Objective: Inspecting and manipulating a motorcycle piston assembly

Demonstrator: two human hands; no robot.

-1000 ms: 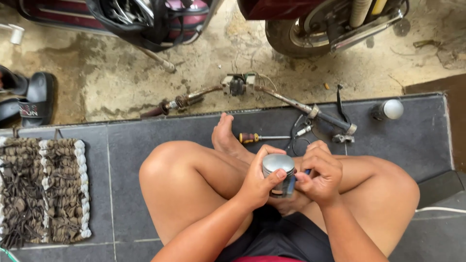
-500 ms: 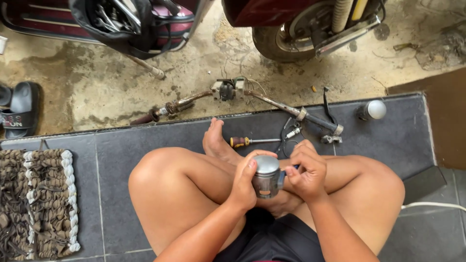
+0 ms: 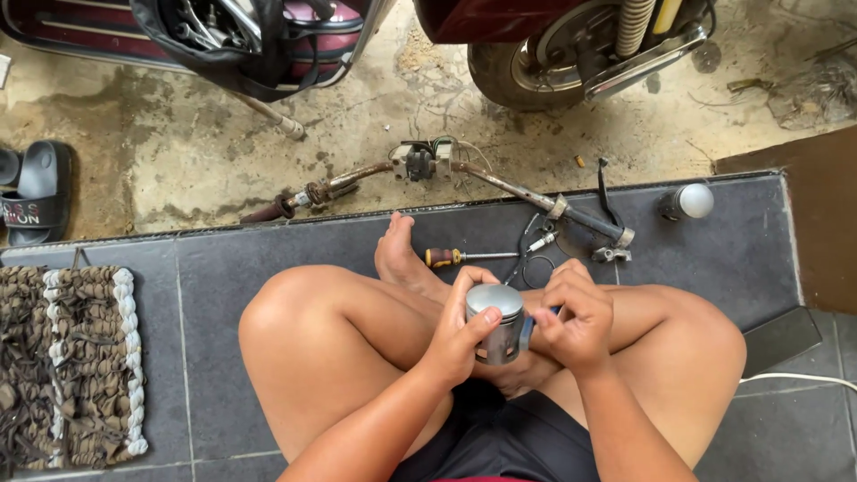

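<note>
- Piston (image 3: 495, 321), metal and rigid, sits upright between our hands above our crossed legs; we judge it weighty and slick, best gripped round the skirt.
- Left hand (image 3: 460, 335) wraps its side, fingers curled closed.
- Right hand (image 3: 576, 321) pinches a small blue-handled tool (image 3: 528, 328) against it.

Silver piston (image 3: 494, 312), dark grey tiles (image 3: 223, 259), brown-and-white woven mat (image 3: 67, 366), black sandal (image 3: 36, 192).

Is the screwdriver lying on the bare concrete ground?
No, the screwdriver lies on the dark tiled step, beside the person's foot.
</note>
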